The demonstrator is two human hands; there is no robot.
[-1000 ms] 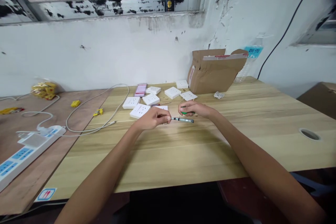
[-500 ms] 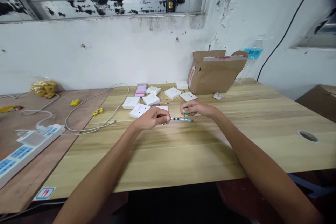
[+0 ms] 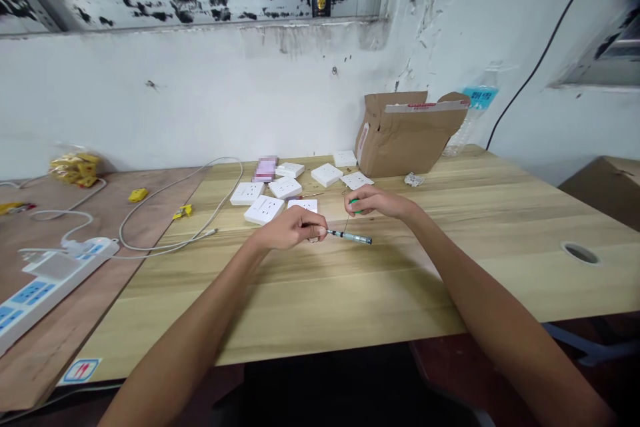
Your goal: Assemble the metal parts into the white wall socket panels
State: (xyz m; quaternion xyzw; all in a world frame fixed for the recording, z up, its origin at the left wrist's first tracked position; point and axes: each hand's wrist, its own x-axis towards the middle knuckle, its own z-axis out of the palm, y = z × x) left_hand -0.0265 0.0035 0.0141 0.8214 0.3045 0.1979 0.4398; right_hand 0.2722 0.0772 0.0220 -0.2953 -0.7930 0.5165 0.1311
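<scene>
My left hand (image 3: 295,227) is closed in a pinch on one end of a slim pen-like tube (image 3: 356,237). The tube is pale blue-grey with dark bands and a dark end, and it sticks out to the right, tilted slightly down. A small ring-like bit shows under the left fingertips, too small to name. Above the tube, my right hand (image 3: 375,202) is wrapped round the green handle of a small screwdriver (image 3: 355,205). Its thin shaft points down at the tube near the left fingers; whether the tip touches cannot be made out.
Several white socket plates (image 3: 265,209) lie behind my hands, by a pinkish packet (image 3: 265,169). A cardboard box (image 3: 410,140) stands against the wall. To the left are a power strip (image 3: 55,287), a white cable (image 3: 170,250) and yellow parts (image 3: 137,195). A cable hole (image 3: 580,253) sits at right.
The tube's free end has dipped a little. The screwdriver's shaft now shows pointing down at the tube, with the green handle above it. The view has shifted slightly.
</scene>
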